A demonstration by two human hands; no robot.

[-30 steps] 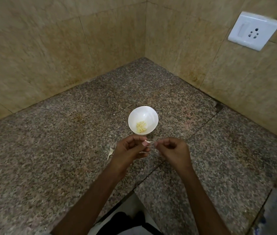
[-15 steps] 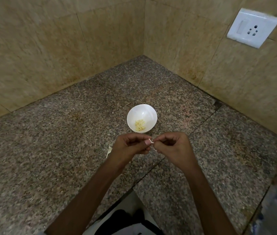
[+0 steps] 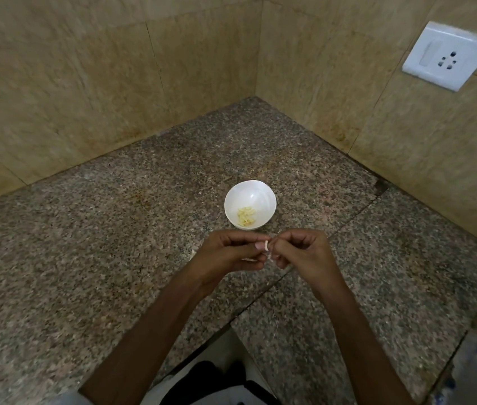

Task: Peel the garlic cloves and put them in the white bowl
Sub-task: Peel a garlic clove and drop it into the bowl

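- On the speckled brown-grey granite bench [image 3: 85, 244], near the corner where the two walls meet, a small white round bowl [image 3: 256, 194] stands upright.
- At the bottom of the bowl lies a little heap of pale yellow peeled garlic cloves [image 3: 246, 215], toward the side nearer to the person.
- Just in front of the bowl, above the bench, the two bare hands come together, fingertips to fingertips.
- The left hand [image 3: 227, 254] has its fingers curled inward, and its thumb and forefinger pinch a small whitish garlic clove [image 3: 266, 244].
- The right hand [image 3: 304, 252] is curled as well and pinches the same clove from the other side, so both hands grasp it together.
- The clove is held in the air, near the rim of the bowl but apart from it.
- A thin pale scrap of skin [image 3: 271, 257] shows just below the clove, between the fingers; I cannot tell if it is attached to the clove.
- A pale bit [image 3: 248, 259] shows also under the curled fingers of the left hand; it is too small to say what it is.
- Both forearms are bare and reach from the lower edge of the view toward the bowl.
- Behind the bench rise beige stone-pattern wall tiles [image 3: 85, 83], and on the right wall sits a white plastic socket plate [image 3: 449, 55] with a switch, well apart from the bowl.
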